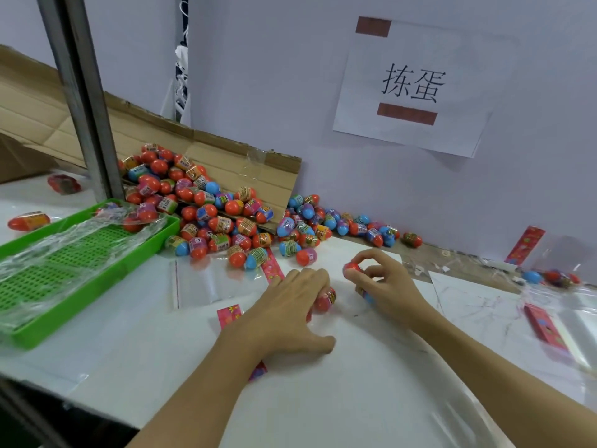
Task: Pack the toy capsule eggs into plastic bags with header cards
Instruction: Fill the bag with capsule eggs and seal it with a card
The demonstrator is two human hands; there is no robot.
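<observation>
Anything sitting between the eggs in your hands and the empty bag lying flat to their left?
Nothing visible does. The left hand covers a red egg, the right hand pinches another egg, and the clear bag lies flat just beside them on bare table.

Two forearms come into the picture from the bottom edge, and both are bare up to the edge, with no sleeve showing. The left hand [292, 305] and the right hand [384, 281] wear no gloves. No ring, watch or bracelet shows on either wrist or fingers.
</observation>
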